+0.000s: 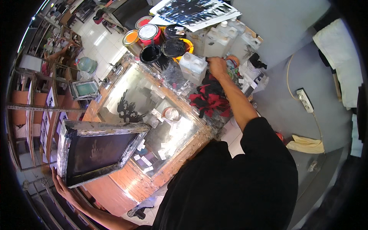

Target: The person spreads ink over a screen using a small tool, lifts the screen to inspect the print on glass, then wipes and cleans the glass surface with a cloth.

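My left hand (pixel 64 188) grips the near left corner of a screen printing frame (pixel 103 132), which is tilted up over the left part of the workbench. Its wooden sides are stained, and a pale hand-like design shows on its dark mesh. At the far right of the bench, my right hand (pixel 217 68) is closed, fingers curled down. What it holds, if anything, is hidden. Just left of it stands a translucent plastic jerrycan (pixel 193 66); I cannot tell whether they touch. Red and black rags (pixel 211 100) lie in a heap below that hand.
A glass panel (pixel 126 86) set in the bench carries a small cup (pixel 170 114) and paper scraps. Ink cans (pixel 149 32) and a black ink tub (pixel 150 54) crowd the far edge, beside larger jugs (pixel 218 40). A power strip (pixel 304 100) hangs at the right wall.
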Available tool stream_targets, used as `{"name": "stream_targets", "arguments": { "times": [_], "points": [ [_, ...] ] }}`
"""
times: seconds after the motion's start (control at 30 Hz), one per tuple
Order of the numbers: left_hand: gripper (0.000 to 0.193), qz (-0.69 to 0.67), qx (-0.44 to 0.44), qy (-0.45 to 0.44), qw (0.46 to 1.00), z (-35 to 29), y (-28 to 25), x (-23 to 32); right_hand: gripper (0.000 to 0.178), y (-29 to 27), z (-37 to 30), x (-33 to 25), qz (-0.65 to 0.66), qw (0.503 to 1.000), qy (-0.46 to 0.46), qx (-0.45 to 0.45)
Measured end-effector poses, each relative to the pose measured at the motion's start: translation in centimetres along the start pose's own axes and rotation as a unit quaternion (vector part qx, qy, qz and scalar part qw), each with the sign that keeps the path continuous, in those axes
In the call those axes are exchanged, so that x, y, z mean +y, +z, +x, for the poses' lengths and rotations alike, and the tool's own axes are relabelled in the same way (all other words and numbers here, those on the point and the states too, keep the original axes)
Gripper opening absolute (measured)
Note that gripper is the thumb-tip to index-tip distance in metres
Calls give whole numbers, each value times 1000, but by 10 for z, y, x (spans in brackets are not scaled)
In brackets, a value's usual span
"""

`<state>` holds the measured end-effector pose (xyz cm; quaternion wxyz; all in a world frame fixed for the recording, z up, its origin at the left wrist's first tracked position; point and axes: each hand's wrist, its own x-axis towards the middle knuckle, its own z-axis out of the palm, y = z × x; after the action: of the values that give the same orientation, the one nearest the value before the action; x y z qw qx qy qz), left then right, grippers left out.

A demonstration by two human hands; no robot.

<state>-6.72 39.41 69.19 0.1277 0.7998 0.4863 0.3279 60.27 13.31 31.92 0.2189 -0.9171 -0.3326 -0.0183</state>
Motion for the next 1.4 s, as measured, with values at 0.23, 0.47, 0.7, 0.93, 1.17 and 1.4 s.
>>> {"name": "stream_targets", "arguments": {
  "times": [0.23,0.47,0.7,0.93,1.17,1.4],
  "points": [
    [53,10,15,3,1000,-8,-1,-8,14,-66,-76,0,628,763,143,61],
    [40,30,14,77,996,5,0,-26,19,-153,-113,-165,763,644,-29,-34],
    [34,171,81,151,970,2,-1,-27,32,-189,-126,-422,602,711,-351,91],
    [31,175,156,167,958,-11,2,-16,33,-142,-135,-485,333,743,-470,340],
    [32,170,165,168,957,-16,2,-19,31,-129,-150,-480,343,752,-401,396],
    [34,168,158,169,958,-13,0,-24,23,-112,-162,-451,400,822,-301,272]
  ]
}}
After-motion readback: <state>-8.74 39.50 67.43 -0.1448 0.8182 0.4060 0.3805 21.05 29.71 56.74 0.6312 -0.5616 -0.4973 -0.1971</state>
